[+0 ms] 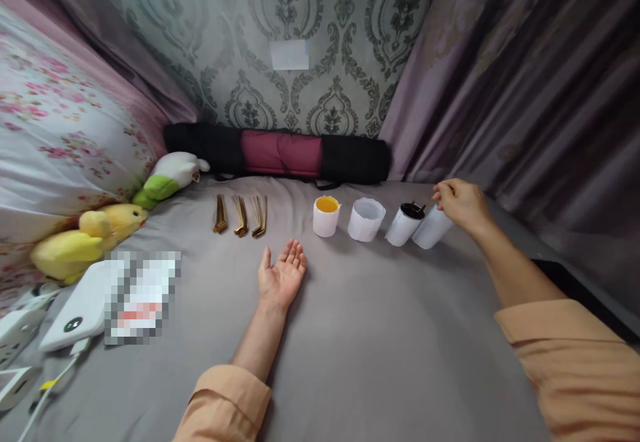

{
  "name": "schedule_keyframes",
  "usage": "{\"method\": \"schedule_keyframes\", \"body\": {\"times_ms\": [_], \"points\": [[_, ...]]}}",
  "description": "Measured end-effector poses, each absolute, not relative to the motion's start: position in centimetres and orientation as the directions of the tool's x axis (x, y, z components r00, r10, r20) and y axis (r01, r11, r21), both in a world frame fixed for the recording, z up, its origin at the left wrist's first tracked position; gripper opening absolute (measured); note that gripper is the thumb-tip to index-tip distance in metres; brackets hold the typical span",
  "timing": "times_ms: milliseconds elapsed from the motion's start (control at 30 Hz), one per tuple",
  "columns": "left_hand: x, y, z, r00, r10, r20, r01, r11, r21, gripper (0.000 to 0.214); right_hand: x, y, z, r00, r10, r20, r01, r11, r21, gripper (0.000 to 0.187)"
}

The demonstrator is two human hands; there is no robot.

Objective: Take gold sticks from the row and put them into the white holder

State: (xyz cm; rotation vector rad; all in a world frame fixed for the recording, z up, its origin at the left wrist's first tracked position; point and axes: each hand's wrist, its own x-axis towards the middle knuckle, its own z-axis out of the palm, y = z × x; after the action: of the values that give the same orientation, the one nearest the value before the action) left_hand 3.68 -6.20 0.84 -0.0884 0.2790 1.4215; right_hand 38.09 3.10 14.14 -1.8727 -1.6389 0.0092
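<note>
My left hand (pixel 283 275) rests palm up on the grey cloth, fingers apart and holding nothing. At the right, my right hand (pixel 463 205) is over the rightmost white cylinder (pixel 430 230), its fingers bent together; anything between them is too small to make out. Next to that cylinder leans a white-wrapped cup with a dark inside (pixel 400 227), a thin brown tip at its rim. Further left stand a wide white cup (pixel 367 221) and a white cup with a yellow inside (pixel 326 221). Three bundles of thin gold-coloured sticks (pixel 241 217) lie beyond my left hand.
A black and maroon rolled bag (pixel 283 153) lies along the patterned wall. Plush toys (pixel 90 239), a white power bank (pixel 85 305) with a cable, and a blurred-out packet (pixel 143 299) are at the left. A dark flat object (pixel 575 289) lies beyond my right forearm.
</note>
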Motion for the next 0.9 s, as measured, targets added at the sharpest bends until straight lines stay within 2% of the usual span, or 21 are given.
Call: {"method": "schedule_keyframes", "body": {"times_ms": [300, 900], "points": [[3.7, -6.3, 0.6, 0.129, 0.967, -0.22, -0.981, 0.156, 0.113, 0.041, 37.4, 2.9, 14.4, 0.237, 0.902, 0.361, 0.865, -0.027, -0.501, 0.022], [3.8, -6.3, 0.8, 0.129, 0.966, -0.223, -0.979, 0.16, 0.126, 0.04, 36.5, 3.5, 13.8, 0.259, 0.907, 0.332, 0.864, -0.064, -0.499, 0.023]]}}
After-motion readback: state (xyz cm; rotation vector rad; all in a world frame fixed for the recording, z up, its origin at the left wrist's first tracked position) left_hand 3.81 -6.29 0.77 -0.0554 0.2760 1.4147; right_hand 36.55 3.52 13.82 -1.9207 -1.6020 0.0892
